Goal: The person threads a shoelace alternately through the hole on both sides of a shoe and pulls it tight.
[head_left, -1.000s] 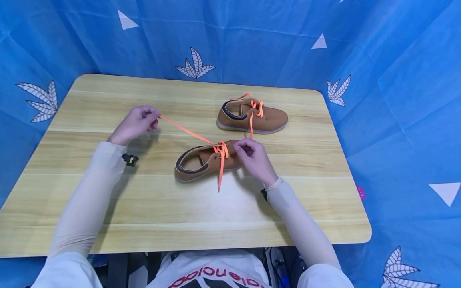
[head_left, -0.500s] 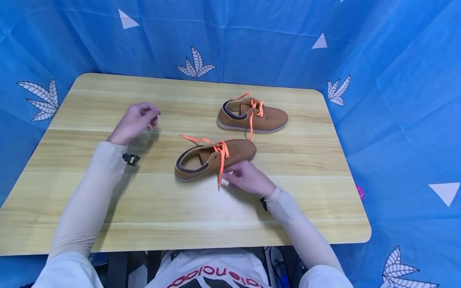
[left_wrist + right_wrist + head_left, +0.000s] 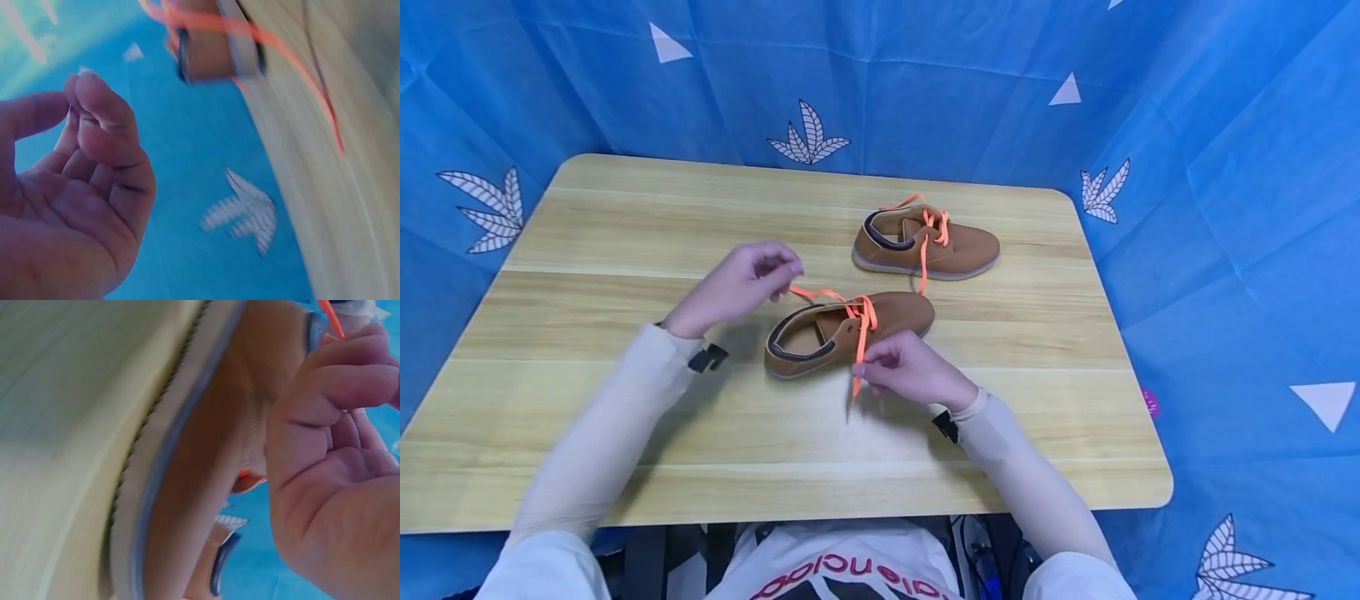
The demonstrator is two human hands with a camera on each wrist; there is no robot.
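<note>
A brown shoe [image 3: 898, 315] with an orange shoelace [image 3: 860, 350] lies on the wooden table, toe pointing right. My right hand [image 3: 913, 368] pinches the near end of that lace between thumb and forefinger, beside the shoe. In the right wrist view the lace runs down to the fingertips of the right hand [image 3: 337, 444], next to the shoe's sole [image 3: 181, 412]. Beyond the heel, my left hand [image 3: 741, 283] hovers by the lace's far end, fingers loosely curled. The left wrist view has nothing in the left hand [image 3: 81, 181]; the lace [image 3: 300, 62] hangs apart from it.
A second brown shoe [image 3: 970, 250] with orange laces stands farther back, one of its lace ends reaching toward the nearer shoe. The wooden table [image 3: 1037, 350] has rounded corners. A blue patterned cloth [image 3: 925, 100] hangs behind it and at both sides.
My left hand let go of the far lace end, which dropped behind the shoe, then moved right toward it. My right hand came down from the toe and took the near lace end.
</note>
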